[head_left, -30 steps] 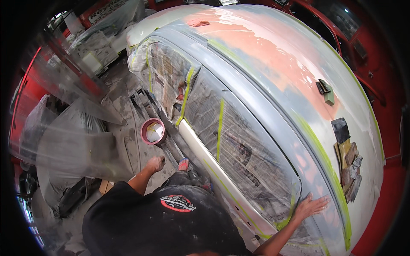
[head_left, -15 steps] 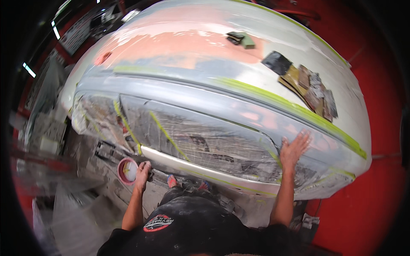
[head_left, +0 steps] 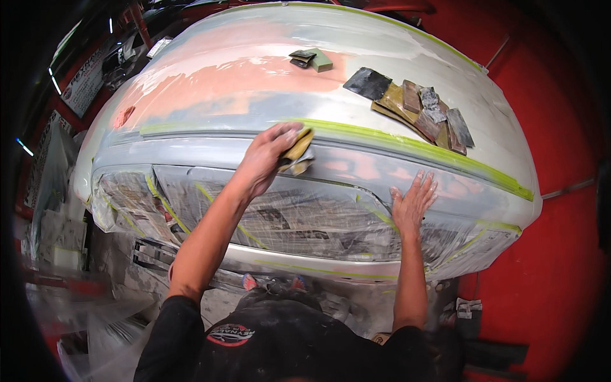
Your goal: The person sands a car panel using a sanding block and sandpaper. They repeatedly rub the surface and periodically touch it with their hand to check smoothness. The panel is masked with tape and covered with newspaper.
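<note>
My left hand [head_left: 262, 156] is raised over the car's roof edge, its fingers closed on a folded piece of sandpaper [head_left: 296, 153] with a tan face and a grey flap. My right hand [head_left: 412, 202] rests open, fingers spread, on the grey-primed roof rail [head_left: 356, 167] with its sanded pink patches. Below both hands, newspaper and clear plastic [head_left: 299, 216] mask the side windows. A yellow-green tape strip [head_left: 407, 143] runs along the roof just above the rail.
On the roof lie a green sanding block [head_left: 320, 61], folded dark sandpaper [head_left: 301, 58], a black sheet [head_left: 367, 83] and several worn sandpaper pieces [head_left: 417, 105]. A reddish patch of filler [head_left: 125, 116] is at left. Plastic sheeting [head_left: 118, 331] hangs at lower left.
My left hand has risen from beside the pink tub to the roof edge, and the sandpaper in it now shows. My right hand stays on the rail. The view has shifted slightly.
</note>
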{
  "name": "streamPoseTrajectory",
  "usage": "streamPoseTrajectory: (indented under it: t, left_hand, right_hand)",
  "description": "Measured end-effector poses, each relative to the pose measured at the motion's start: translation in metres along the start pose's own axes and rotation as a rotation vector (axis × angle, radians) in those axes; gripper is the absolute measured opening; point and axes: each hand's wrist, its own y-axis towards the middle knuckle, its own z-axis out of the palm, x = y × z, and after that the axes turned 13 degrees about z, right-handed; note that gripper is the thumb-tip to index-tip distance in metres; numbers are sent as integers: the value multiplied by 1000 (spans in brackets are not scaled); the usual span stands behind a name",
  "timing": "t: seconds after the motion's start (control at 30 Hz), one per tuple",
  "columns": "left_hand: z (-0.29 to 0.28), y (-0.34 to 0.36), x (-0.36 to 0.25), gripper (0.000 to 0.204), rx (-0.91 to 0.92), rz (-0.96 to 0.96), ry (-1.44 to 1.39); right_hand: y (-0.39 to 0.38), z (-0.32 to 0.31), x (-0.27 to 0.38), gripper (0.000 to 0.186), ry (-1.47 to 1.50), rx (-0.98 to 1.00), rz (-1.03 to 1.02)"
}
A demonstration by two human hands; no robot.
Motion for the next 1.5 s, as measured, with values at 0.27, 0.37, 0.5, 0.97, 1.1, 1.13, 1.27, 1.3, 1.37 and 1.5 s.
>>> streamPoseTrajectory:
  t: [0.27, 0.37, 0.5, 0.97, 1.1, 1.13, 1.27, 1.3, 1.37, 1.5]
  left_hand:
    - [14, 92, 12, 42, -75, 433, 308]
    - [3, 116, 27, 43, -114, 567, 543]
    - [1, 125, 48, 40, -107, 712, 891]
    - [18, 116, 62, 50, -29, 657, 1336]
    - [16, 117, 61, 53, -41, 622, 1313]
    - [18, 118, 62, 53, -45, 637, 1289]
    - [18, 117, 64, 52, -81, 692, 1252]
    - [18, 117, 64, 53, -89, 703, 1247]
    - [17, 117, 63, 51, -86, 698, 1237]
    - [2, 117, 61, 47, -120, 690, 1192]
  right_hand:
    - [0, -5, 4, 94, -4, 32, 13]
    - [0, -10, 4, 94, -7, 57, 31]
    - [0, -10, 3, 95, -2, 61, 19]
    - [157, -61, 34, 40, 139, -244, -184]
    - [228, -36, 54, 56, 17, -155, -8]
    - [251, -24, 40, 60, -5, -156, 15]
    - [280, -16, 36, 63, -40, -23, 64]
    - [283, -16, 39, 62, -54, 2, 48]
    - [279, -16, 36, 44, -65, -80, 50]
    - [289, -13, 46, 28, 84, -293, -27]
